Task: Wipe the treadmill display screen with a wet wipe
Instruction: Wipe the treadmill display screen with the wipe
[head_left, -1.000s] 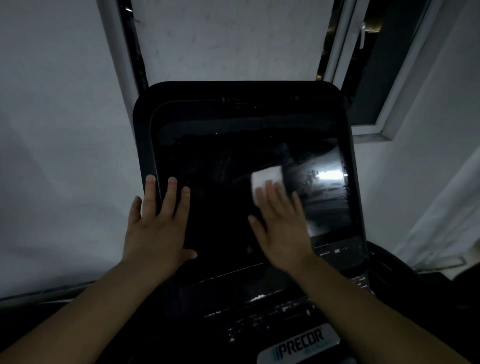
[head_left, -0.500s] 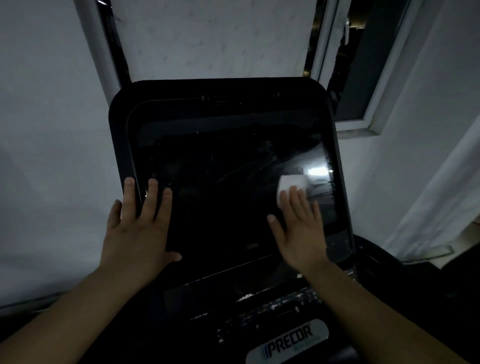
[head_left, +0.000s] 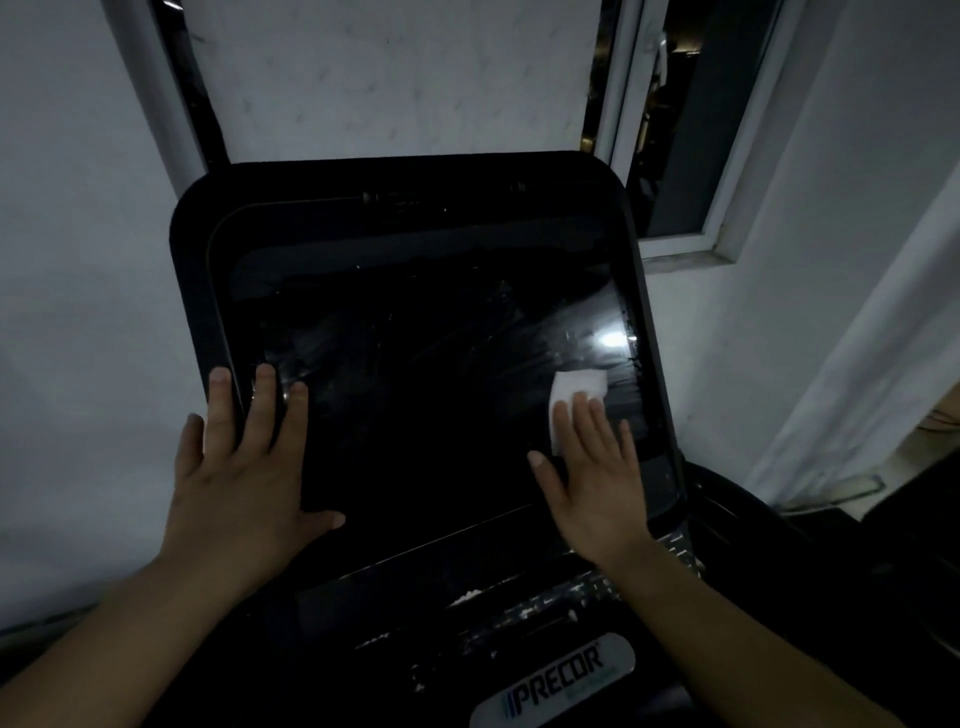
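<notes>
Light: dim room; detail on the dark surfaces is poor.
Display screen (head_left: 415, 395): large black panel with rounded corners, tilted back, filling the middle of the view. Streaks and smears show across its right half, with a bright glare spot near its right edge.
Wet wipe (head_left: 576, 397): white, folded into a small pad, flat on the screen close to the screen's right edge, just below the glare spot. Its lower part is covered by fingers.
Right hand (head_left: 592, 478): open and flat, fingers spread a little, palm down on the lower right part of the screen. Fingertips press on the wipe's lower edge; nothing is pinched or clenched. Thumb points toward the screen's centre.
Left hand (head_left: 244, 467): open, palm down, braced at the screen's left side. Fingers straddle the left bezel, two of them on the glass, thumb stretched out toward the screen's lower middle. It holds nothing.
Control strip (head_left: 519, 613): dark panel just below the screen, with pale worn marks; too dark to read.
PRECOR badge (head_left: 556, 675): silver plate with the brand name, below the screen, toward its right.
Window frame (head_left: 722, 208): white, behind the screen's upper right corner, dark beyond the pane.
Wall (head_left: 78, 260): pale, plain, left of the screen.
</notes>
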